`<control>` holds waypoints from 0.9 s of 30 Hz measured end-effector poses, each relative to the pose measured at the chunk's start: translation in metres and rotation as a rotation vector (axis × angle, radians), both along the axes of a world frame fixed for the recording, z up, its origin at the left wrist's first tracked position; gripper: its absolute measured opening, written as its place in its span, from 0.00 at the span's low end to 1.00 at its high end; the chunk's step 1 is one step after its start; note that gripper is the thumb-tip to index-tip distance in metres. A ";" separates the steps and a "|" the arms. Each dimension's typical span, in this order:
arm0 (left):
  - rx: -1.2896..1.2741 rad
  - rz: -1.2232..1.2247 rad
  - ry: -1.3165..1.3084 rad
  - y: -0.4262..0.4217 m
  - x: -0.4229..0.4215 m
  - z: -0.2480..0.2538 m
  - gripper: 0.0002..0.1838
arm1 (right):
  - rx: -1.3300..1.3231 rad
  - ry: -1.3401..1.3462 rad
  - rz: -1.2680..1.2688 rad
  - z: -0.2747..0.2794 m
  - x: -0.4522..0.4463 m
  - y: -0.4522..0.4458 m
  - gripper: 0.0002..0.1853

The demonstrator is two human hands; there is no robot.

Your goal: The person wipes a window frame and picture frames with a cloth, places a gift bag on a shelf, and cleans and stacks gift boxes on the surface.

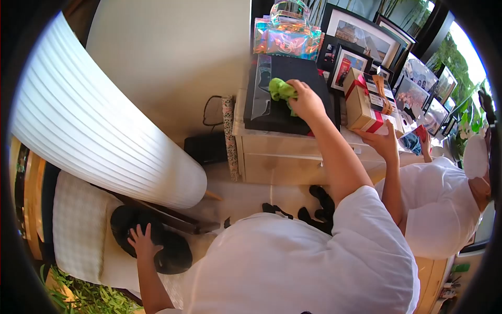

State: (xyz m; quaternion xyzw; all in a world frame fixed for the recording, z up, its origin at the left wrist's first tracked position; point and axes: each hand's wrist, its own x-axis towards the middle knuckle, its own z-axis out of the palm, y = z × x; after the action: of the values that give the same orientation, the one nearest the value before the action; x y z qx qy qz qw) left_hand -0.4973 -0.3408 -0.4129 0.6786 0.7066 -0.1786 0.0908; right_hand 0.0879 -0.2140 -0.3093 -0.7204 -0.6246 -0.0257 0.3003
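In the head view, my right hand (306,99) is closed around a crumpled green cloth (282,89). The cloth rests on the top of a large flat black box (293,70), which lies on a light wooden cabinet (282,162). A clear plastic piece (261,86) covers the left part of the box's top. At the lower left, my left hand (142,242) is spread with its fingers apart on a black rounded thing (172,254), perhaps a cap, lying on a light cushioned seat (78,225).
A tall white ribbed lamp (115,120) slants between the seat and cabinet. Behind the black box stand an iridescent bag (287,36) and several picture frames (361,39). At right, a co-worker (442,204) has a hand on a ribboned box (361,102). Black shoes (321,201) lie below.
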 end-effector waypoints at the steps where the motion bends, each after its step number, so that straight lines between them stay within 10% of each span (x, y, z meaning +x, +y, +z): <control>1: -0.110 0.043 -0.128 0.014 0.017 0.013 0.47 | 0.106 0.099 0.009 0.001 0.003 0.000 0.23; 6: -0.059 -0.490 -1.206 0.084 0.199 0.096 0.26 | 0.638 1.166 0.027 0.041 0.004 -0.026 0.17; 11: -0.068 -0.582 -1.621 0.126 0.350 0.137 0.21 | 0.711 1.718 0.571 0.109 0.021 -0.083 0.22; 13: -0.188 -0.518 -1.714 0.136 0.402 0.143 0.20 | 0.695 1.651 0.817 0.136 0.044 -0.112 0.25; 18: -0.712 -0.255 -1.806 0.158 0.529 0.144 0.28 | 1.184 0.964 -0.013 0.196 0.156 -0.152 0.18; 27: -1.082 -0.065 -1.613 0.136 0.675 0.120 0.54 | 0.468 0.752 -0.400 0.166 0.267 -0.167 0.21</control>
State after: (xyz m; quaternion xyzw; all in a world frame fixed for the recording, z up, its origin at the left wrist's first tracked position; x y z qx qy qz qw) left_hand 0.1775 -0.2047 -0.2925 0.4829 0.2352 0.0372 0.8427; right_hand 0.3551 -0.3807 -0.1436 -0.6989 -0.2996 0.0395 0.6483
